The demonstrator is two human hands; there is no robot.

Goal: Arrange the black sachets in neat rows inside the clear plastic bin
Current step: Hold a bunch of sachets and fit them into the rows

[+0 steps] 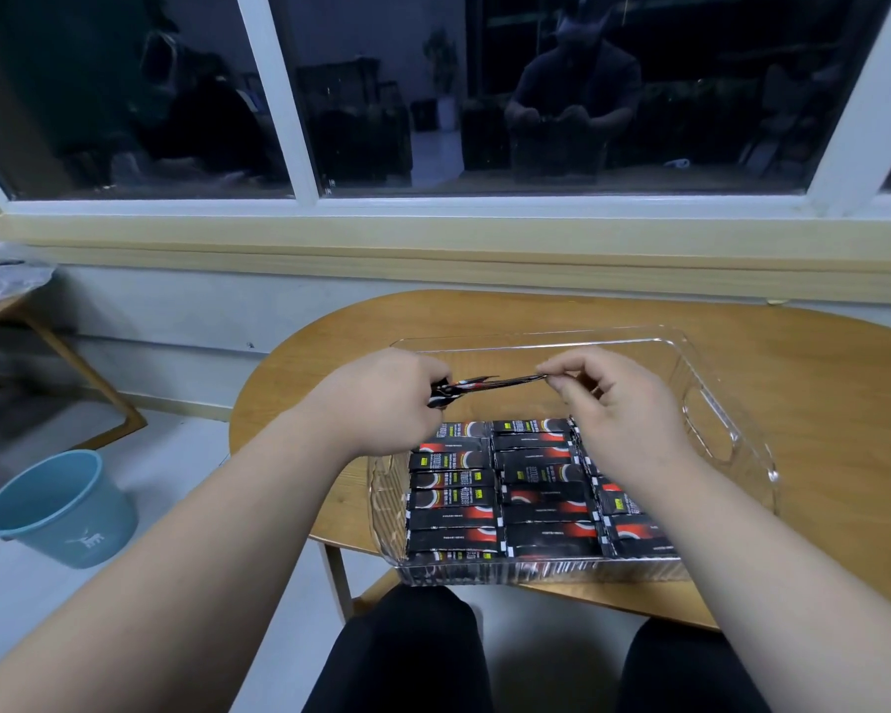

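Now left hand (381, 398) and right hand (613, 398) each pinch one end of a black sachet (489, 384). It lies nine-to-three o'clock, packed rows (536, 486) at six.

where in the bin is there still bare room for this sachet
Bare: the far half of the bin, between the sachet rows and its far wall, below the held sachet; the table right of it. Crowded: the near half, three packed columns.
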